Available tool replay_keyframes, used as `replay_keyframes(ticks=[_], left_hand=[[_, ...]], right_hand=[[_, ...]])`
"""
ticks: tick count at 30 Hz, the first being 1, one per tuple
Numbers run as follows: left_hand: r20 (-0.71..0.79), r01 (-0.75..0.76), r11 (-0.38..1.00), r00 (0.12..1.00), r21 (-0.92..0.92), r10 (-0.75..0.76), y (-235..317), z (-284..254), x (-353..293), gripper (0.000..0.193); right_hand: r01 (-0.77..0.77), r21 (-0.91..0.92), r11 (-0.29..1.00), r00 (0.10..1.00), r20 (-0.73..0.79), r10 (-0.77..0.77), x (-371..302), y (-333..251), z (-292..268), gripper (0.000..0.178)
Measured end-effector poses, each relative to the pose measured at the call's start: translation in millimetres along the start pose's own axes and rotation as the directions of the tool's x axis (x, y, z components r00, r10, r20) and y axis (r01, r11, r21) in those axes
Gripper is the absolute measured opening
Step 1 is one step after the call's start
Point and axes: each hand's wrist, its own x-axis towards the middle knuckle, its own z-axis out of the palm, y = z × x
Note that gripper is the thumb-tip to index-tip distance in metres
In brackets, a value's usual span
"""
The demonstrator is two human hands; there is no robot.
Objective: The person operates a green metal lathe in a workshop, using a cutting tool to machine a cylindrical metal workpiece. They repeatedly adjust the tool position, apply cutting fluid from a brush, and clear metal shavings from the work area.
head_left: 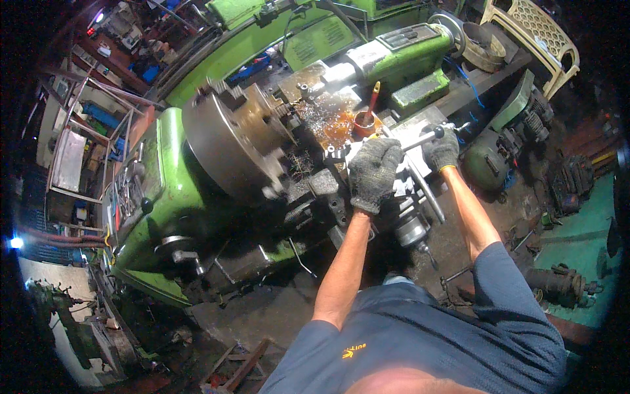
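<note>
My left hand (pixel 375 172), in a dark grey knit glove, is closed over the lathe's carriage beside a white rag or paper (pixel 354 152). Its fingertips point away, and what they grip is hidden. To its right, my right hand (pixel 441 151), gloved alike, has its fingers curled at a metal handle (pixel 463 127); their hold is partly hidden. A lever with a black knob (pixel 439 132) crosses in front of it. Left of both hands, the large chuck (pixel 220 141) and the brownish round workpiece (pixel 257 119) look motion-blurred. A red pot (pixel 364 123) holding a brush (pixel 374 98) stands just beyond my left hand.
The green tailstock (pixel 410 56) lies beyond the hands, with a handwheel (pixel 450 34) at its end. Oily brown fluid and chips cover the metal plate (pixel 335 118). A long bar (pixel 425 187) sticks out towards me. A beige plastic chair (pixel 535 39) stands at the far right.
</note>
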Motion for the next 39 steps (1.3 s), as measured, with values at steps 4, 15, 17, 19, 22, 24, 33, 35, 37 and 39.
replay_keyframes(ticks=[4, 15, 17, 19, 22, 24, 33, 35, 37, 39], left_hand=[[0.009, 0.006, 1.0, 1.0, 0.018, -0.006, 0, 0, 0, 0.015], [0.004, -0.02, 0.999, 1.0, 0.05, 0.02, -3, 0, -1, 0.016], [-0.016, -0.032, 0.998, 0.999, 0.052, 0.033, -3, 1, 0, 0.016], [-0.029, -0.033, 0.998, 0.999, 0.054, 0.035, -3, 1, 0, 0.016], [-0.027, -0.027, 0.999, 0.999, 0.04, 0.028, -4, 2, 0, 0.016], [-0.025, -0.022, 0.999, 0.999, 0.026, 0.022, -2, 1, 0, 0.016], [-0.045, -0.03, 0.999, 0.999, 0.018, 0.031, -5, 2, -1, 0.016], [-0.025, 0.001, 1.0, 1.0, 0.001, -0.001, -3, 2, 0, 0.016], [-0.008, -0.001, 1.0, 1.0, 0.009, 0.001, -3, 1, 0, 0.015], [0.009, -0.039, 0.999, 0.999, 0.038, 0.038, -5, 0, 0, 0.014]], right_hand=[[0.025, -0.039, 0.999, 0.999, -0.022, -0.026, 0, 3, 5, 0.025], [0.059, -0.1, 0.993, 0.998, 0.026, -0.056, -1, -2, -2, 0.022], [0.087, -0.125, 0.988, 0.996, 0.031, -0.084, -1, 2, 1, 0.022], [0.106, -0.146, 0.984, 0.994, 0.028, -0.103, -1, 3, 4, 0.022], [0.058, -0.123, 0.991, 0.998, 0.012, -0.057, -2, 5, 8, 0.023], [0.022, -0.104, 0.994, 1.0, 0.008, -0.021, -2, 7, 11, 0.023], [0.07, -0.074, 0.995, 0.998, 0.005, -0.07, -1, -1, 1, 0.021], [0.1, -0.128, 0.987, 0.995, 0.017, -0.098, 0, 7, 7, 0.022], [0.096, -0.119, 0.988, 0.995, -0.002, -0.097, 1, 9, 11, 0.022], [0.07, -0.076, 0.995, 0.997, -0.01, -0.071, 1, 10, 12, 0.022]])
